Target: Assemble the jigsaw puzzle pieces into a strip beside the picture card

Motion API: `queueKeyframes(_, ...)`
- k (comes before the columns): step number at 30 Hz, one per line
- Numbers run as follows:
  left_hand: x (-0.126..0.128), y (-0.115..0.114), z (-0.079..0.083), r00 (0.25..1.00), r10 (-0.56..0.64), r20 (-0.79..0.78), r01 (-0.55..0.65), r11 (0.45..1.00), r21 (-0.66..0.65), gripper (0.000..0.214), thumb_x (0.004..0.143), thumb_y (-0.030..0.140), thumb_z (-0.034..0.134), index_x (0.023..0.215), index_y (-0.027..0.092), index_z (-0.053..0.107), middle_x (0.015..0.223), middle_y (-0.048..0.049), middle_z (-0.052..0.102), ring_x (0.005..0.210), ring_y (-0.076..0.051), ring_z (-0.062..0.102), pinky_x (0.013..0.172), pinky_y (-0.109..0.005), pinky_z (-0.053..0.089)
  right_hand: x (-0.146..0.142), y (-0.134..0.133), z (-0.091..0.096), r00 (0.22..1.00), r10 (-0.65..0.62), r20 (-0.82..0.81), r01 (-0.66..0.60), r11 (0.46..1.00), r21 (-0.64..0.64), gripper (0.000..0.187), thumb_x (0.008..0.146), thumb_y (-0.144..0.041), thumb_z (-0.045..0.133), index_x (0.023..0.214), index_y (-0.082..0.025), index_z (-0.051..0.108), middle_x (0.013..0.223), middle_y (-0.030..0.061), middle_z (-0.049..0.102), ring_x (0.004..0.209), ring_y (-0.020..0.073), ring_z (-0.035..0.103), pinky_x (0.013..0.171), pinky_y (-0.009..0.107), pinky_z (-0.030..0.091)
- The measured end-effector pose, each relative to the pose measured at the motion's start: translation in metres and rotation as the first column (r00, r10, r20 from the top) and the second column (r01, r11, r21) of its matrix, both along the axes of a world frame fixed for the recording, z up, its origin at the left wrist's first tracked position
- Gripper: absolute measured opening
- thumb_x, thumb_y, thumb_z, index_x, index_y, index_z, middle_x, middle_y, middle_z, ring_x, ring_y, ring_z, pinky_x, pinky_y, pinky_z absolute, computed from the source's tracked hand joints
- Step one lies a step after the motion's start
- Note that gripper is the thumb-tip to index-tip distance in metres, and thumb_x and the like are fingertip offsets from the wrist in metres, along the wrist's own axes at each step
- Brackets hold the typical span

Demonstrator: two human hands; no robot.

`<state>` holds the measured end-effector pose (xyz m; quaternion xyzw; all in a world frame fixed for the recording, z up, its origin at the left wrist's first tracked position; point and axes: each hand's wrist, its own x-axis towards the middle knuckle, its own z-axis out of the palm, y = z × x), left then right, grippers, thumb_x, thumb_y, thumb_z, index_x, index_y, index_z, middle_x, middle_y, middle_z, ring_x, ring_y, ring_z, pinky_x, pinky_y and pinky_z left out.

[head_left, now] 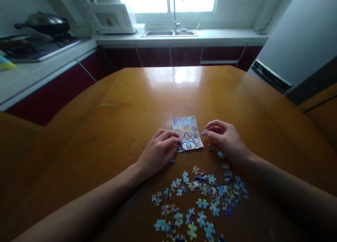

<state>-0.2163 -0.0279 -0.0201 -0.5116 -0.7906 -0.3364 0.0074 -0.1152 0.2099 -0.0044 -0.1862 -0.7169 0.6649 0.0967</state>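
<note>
Jigsaw pieces [202, 219] are lying nearest, right hand [228, 139] pinching one piece [203, 132], left hand [158, 150] (grip indeterminable) overlapping the picture sheet [187, 132].

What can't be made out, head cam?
Head view:
Puzzle piece in the right grip: print too small.
What the left grip holds, if anything: hidden beneath it.
Picture sheet: left edge partly covered by the left grip.
Lowest loose pieces: cut off by the bottom edge.

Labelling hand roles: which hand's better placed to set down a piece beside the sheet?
Likely the right hand: it pinches a puzzle piece beside the printed sheet. The left hand overlaps the sheet's left edge, its grip unclear.
</note>
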Motion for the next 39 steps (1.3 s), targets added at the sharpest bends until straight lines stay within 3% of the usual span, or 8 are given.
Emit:
queueKeyframes(4, -0.001, 0.001, -0.001, 0.999, -0.017, -0.051, 0.015, 0.999, -0.045, 0.023, 0.094, 0.019, 0.059, 0.115, 0.024, 0.069, 0.129, -0.0050, 0.065, 0.111, -0.024, 0.052, 0.096, -0.045, 0.049, -0.004, 0.003, -0.006, 0.998, -0.046, -0.031, 0.042, 0.991, -0.129, 0.026, 0.070, -0.031, 0.080, 0.093, -0.018, 0.077, 0.075, 0.0051, 0.073, 0.062, 0.0135, 0.063, 0.058, 0.029, 0.053)
queueKeyframes(8, -0.002, 0.001, 0.000, 0.999, -0.012, -0.038, 0.010, 0.999, -0.047, 0.017, 0.094, 0.021, 0.060, 0.105, 0.025, 0.072, 0.122, -0.0041, 0.068, 0.107, -0.023, 0.055, 0.094, -0.044, 0.049, -0.005, 0.003, -0.009, 0.998, -0.064, -0.022, 0.056, 0.965, -0.255, 0.030, 0.065, -0.032, 0.086, 0.089, -0.018, 0.077, 0.080, 0.0079, 0.077, 0.068, 0.0183, 0.071, 0.069, 0.035, 0.061)
queueKeyframes(13, 0.001, 0.000, 0.002, 1.000, -0.022, -0.022, 0.021, 0.999, -0.043, 0.011, 0.094, 0.022, 0.061, 0.092, 0.023, 0.072, 0.106, -0.0044, 0.070, 0.100, -0.022, 0.058, 0.088, -0.041, 0.049, -0.004, 0.003, -0.007, 0.998, -0.033, -0.061, 0.014, 0.959, -0.283, 0.032, 0.064, -0.028, 0.088, 0.092, -0.017, 0.076, 0.092, 0.0105, 0.079, 0.082, 0.0238, 0.076, 0.085, 0.042, 0.061)
queueKeyframes(16, 0.001, 0.000, 0.002, 0.999, -0.037, -0.019, 0.036, 0.999, -0.038, 0.010, 0.093, 0.022, 0.062, 0.093, 0.023, 0.072, 0.102, -0.0046, 0.069, 0.096, -0.021, 0.057, 0.086, -0.039, 0.049, -0.005, 0.004, -0.008, 0.996, -0.025, -0.082, 0.003, 0.966, -0.258, 0.030, 0.067, -0.028, 0.087, 0.092, -0.017, 0.076, 0.092, 0.0105, 0.079, 0.083, 0.0249, 0.076, 0.084, 0.042, 0.062)
queueKeyframes(19, 0.001, 0.000, 0.002, 1.000, -0.013, -0.019, 0.013, 1.000, 0.002, 0.012, 0.093, 0.022, 0.063, 0.100, 0.023, 0.072, 0.102, -0.0055, 0.068, 0.097, -0.021, 0.056, 0.085, -0.038, 0.050, -0.006, 0.007, -0.010, 0.992, -0.015, -0.125, -0.007, 0.985, -0.170, 0.026, 0.070, -0.027, 0.084, 0.092, -0.017, 0.075, 0.087, 0.0090, 0.079, 0.078, 0.0226, 0.076, 0.078, 0.038, 0.063)
queueKeyframes(24, -0.002, -0.001, 0.000, 0.995, 0.090, -0.041, -0.089, 0.996, 0.023, 0.019, 0.095, 0.022, 0.060, 0.110, 0.025, 0.071, 0.119, -0.0054, 0.067, 0.110, -0.023, 0.053, 0.096, -0.044, 0.048, -0.007, 0.014, -0.015, 0.984, 0.020, -0.175, -0.003, 0.995, 0.096, 0.019, 0.074, -0.025, 0.080, 0.092, -0.018, 0.076, 0.080, 0.0058, 0.077, 0.067, 0.0168, 0.071, 0.064, 0.033, 0.059)
queueKeyframes(33, -0.003, -0.004, -0.004, 0.991, 0.094, -0.097, -0.108, 0.983, -0.148, 0.029, 0.094, 0.027, 0.060, 0.122, 0.029, 0.067, 0.139, -0.0019, 0.060, 0.120, -0.028, 0.049, 0.099, -0.053, 0.044, -0.015, 0.029, -0.016, 0.951, 0.155, -0.268, -0.012, 0.885, 0.466, 0.013, 0.083, -0.027, 0.074, 0.095, -0.022, 0.077, 0.087, 0.0037, 0.070, 0.068, 0.0136, 0.058, 0.059, 0.030, 0.047)
queueKeyframes(39, -0.003, -0.003, -0.002, 0.994, 0.057, -0.091, -0.072, 0.983, -0.168, 0.026, 0.093, 0.031, 0.062, 0.118, 0.033, 0.069, 0.137, -0.0009, 0.061, 0.121, -0.029, 0.049, 0.099, -0.052, 0.042, -0.021, 0.038, -0.022, 0.955, 0.135, -0.263, 0.035, 0.833, 0.552, 0.013, 0.082, -0.028, 0.075, 0.094, -0.023, 0.078, 0.089, 0.0047, 0.066, 0.078, 0.0174, 0.059, 0.066, 0.033, 0.047)
